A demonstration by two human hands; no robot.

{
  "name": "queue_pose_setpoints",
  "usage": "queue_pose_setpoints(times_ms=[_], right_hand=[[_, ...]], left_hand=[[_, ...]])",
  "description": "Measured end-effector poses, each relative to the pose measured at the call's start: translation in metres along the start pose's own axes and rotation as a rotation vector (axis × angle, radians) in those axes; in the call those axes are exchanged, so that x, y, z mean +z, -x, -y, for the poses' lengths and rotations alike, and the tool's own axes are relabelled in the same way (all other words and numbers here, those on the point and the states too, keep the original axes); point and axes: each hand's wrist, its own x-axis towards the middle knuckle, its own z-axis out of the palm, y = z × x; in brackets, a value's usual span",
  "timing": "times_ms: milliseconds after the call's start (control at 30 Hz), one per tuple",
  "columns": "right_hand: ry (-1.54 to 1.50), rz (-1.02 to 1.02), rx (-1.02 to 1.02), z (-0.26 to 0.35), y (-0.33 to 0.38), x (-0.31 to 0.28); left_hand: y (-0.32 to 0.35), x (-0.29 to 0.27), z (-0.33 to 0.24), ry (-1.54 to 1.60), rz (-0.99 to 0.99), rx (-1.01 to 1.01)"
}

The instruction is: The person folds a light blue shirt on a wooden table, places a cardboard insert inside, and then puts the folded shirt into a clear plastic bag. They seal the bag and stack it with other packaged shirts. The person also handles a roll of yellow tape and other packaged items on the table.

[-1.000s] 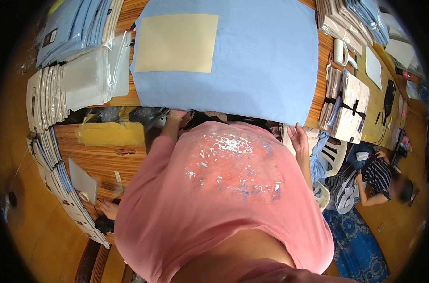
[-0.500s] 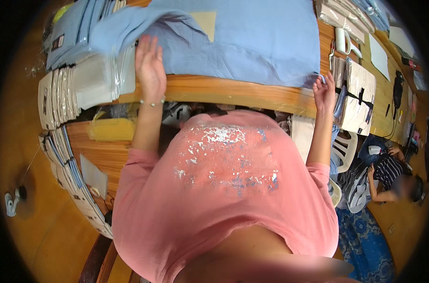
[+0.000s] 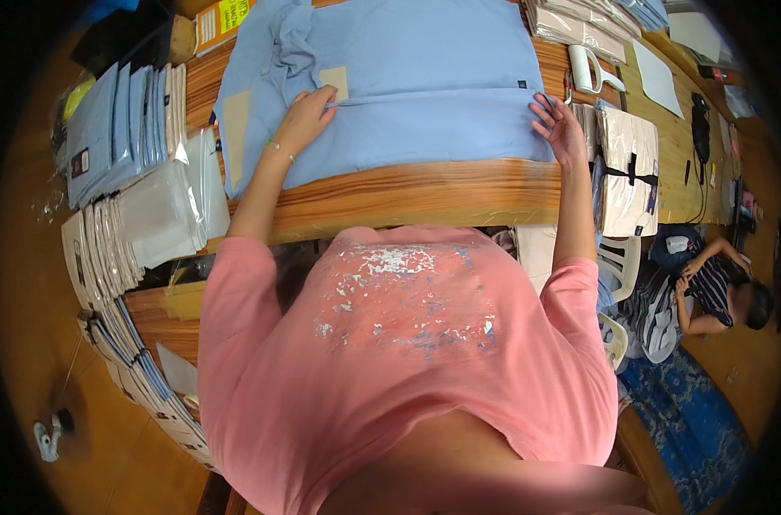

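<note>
A light blue garment (image 3: 433, 129) lies across the wooden table, with a long fold running between my hands. My left hand (image 3: 303, 122) is closed, pinching the cloth at the left end of that fold, beside a cream patch or card piece (image 3: 333, 81). Another cream strip (image 3: 235, 137) shows on the garment's left part, where a bunched length of cloth (image 3: 291, 51) lies. At the garment's right edge, my right hand (image 3: 565, 133) has its fingers apart and fingertips touching the cloth near a small dark label (image 3: 522, 84).
Stacks of bagged blue garments (image 3: 107, 129) and beige packs (image 3: 98, 249) stand left. At right are a tied beige bundle (image 3: 628, 172), a white handled roller (image 3: 584, 70) and a paper sheet (image 3: 656, 79). Another person (image 3: 708, 283) sits beyond a white chair (image 3: 618, 266).
The blue cloth at left has come down onto the table, and a fold now crosses the garment. My left hand has gone from open to pinching cloth; my right hand has shifted slightly left.
</note>
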Motion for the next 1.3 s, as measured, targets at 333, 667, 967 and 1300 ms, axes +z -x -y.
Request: queue_pose_setpoints(times_ms=[333, 667, 967, 1300], right_hand=[[0.141, -0.138, 0.013, -0.01, -0.037, 0.015], [1.71, -0.322, -0.623, -0.094, 0.0, 0.008], [1.468, -0.281, -0.81, -0.08, 0.067, 0.06], [1.33, 0.53, -0.118, -0.082, -0.092, 0.371]], left_hand=[[-0.011, 0.027, 0.018, -0.167, -0.272, 0.179], [0.0, 0.037, 0.018, -0.095, -0.321, 0.265], [0.075, 0.035, -0.033, 0.117, -0.168, 0.089], [0.145, 0.002, 0.063, 0.135, -0.565, -0.384]])
